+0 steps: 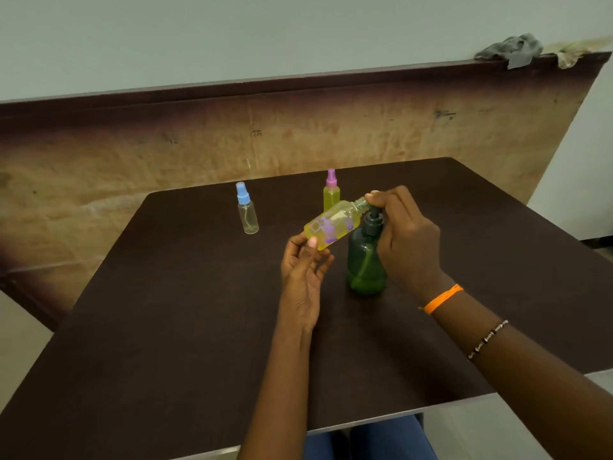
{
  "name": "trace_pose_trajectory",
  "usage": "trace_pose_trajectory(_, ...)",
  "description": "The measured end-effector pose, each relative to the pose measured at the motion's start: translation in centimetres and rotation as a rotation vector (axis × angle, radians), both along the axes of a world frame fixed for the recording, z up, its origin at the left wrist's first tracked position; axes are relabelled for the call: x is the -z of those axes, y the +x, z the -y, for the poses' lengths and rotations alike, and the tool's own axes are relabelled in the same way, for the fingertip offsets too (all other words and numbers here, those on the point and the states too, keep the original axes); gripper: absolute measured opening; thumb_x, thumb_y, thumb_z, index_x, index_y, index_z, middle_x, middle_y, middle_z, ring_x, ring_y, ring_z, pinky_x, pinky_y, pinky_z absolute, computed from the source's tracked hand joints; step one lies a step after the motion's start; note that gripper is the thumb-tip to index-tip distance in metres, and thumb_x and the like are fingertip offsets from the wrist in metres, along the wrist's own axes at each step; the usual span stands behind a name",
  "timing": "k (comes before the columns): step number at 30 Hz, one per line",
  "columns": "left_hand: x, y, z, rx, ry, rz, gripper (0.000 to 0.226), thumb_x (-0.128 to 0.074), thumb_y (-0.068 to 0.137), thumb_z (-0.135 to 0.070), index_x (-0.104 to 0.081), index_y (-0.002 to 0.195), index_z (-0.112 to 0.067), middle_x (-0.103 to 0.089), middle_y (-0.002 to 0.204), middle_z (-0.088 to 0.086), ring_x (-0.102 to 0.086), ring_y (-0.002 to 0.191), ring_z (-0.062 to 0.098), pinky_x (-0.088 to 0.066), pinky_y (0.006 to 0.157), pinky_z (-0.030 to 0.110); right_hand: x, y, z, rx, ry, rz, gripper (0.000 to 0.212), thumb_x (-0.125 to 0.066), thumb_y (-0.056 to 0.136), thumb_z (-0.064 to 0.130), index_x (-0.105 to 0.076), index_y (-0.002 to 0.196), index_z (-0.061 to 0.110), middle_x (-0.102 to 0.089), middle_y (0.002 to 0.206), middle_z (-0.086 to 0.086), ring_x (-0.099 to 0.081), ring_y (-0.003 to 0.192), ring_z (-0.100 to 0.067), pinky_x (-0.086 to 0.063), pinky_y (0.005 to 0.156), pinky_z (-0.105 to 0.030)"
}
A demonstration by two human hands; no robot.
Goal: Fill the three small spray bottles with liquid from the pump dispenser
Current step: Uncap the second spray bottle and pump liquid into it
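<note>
Here the left hand [303, 260] tilts the uncapped bottle [335, 224], seemingly touching the dispenser [365, 257].

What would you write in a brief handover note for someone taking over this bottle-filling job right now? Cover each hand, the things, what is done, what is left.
Left hand: pinches the base of the uncapped yellow bottle, tilted, its open neck at the pump spout.
Right hand: fingers curled over the head of the green pump dispenser, which stands on the table.
Pink-capped bottle: upright behind, capped, yellow liquid inside; looks done.
Blue-capped bottle: upright at far left, capped, looks empty.
Left: finish the held bottle and cap it (cap not visible), then fill the blue-capped one.
</note>
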State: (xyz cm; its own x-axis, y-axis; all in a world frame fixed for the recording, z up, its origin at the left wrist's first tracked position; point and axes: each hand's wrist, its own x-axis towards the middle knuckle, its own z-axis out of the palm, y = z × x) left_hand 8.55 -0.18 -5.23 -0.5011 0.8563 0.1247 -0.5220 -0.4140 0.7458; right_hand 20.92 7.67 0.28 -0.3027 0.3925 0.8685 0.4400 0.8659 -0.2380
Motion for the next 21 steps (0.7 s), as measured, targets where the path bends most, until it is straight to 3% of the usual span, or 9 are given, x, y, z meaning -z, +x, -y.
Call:
trace_pose_trajectory(6,0.1,0.0,0.3,-0.005,-0.006,0.003,0.057,-0.087,0.045,-0.044,-0.055,0.086,-0.020,-0.064,0.083,-0.005,-0.061,0.071,0.005,-0.053,0.073,0.022,0.4,0.3,0.1,0.013,0.072,0.057,0.034,-0.038,0.085,0.000,-0.067,0.103,0.002,-0.066,0.098,-0.010,-0.068,0.080,-0.026,-0.052,0.050,-0.033)
trace_pose_trajectory(10,-0.1,0.0,0.3,-0.004,-0.008,-0.023,0.066,-0.088,0.039,-0.052,-0.055,0.087,-0.020,-0.066,0.078,-0.009,-0.061,0.070,0.004,-0.053,0.073,0.022,-1.8,0.2,0.1,0.109,0.152,0.155,0.027,-0.039,0.082,0.006,-0.066,0.084,0.004,-0.062,0.079,-0.007,-0.052,0.073,-0.023,-0.043,0.052,-0.030)
trace_pose_trajectory(12,-0.2,0.1,0.2,-0.003,-0.006,-0.023,0.066,-0.088,0.038,-0.052,-0.055,0.086,-0.021,-0.066,0.077,-0.010,-0.062,0.070,0.004,-0.053,0.072,0.021,-1.8,0.1,0.0,0.110,0.129,0.119,0.028,-0.039,0.081,0.006,-0.066,0.084,0.005,-0.062,0.080,-0.006,-0.045,0.078,-0.021,-0.036,0.058,-0.025)
trace_pose_trajectory(16,-0.1,0.0,0.2,0.001,-0.010,-0.023,0.065,-0.088,0.040,-0.051,-0.056,0.088,-0.020,-0.066,0.080,-0.008,-0.061,0.072,0.005,-0.054,0.072,0.022,0.9,-0.4,0.3,0.111,0.083,-0.024,0.033,-0.041,0.082,-0.001,-0.068,0.100,0.003,-0.066,0.095,-0.008,-0.054,0.082,-0.023,-0.046,0.060,-0.029)
trace_pose_trajectory(21,-0.2,0.1,0.3,-0.006,-0.012,-0.018,0.068,-0.088,0.039,-0.052,-0.055,0.088,-0.019,-0.066,0.077,-0.009,-0.062,0.071,0.005,-0.054,0.073,0.022,0.0,-0.5,0.1,0.104,0.086,-0.013,0.030,-0.040,0.082,0.000,-0.068,0.093,0.003,-0.065,0.085,-0.008,-0.048,0.079,-0.021,-0.047,0.055,-0.034)
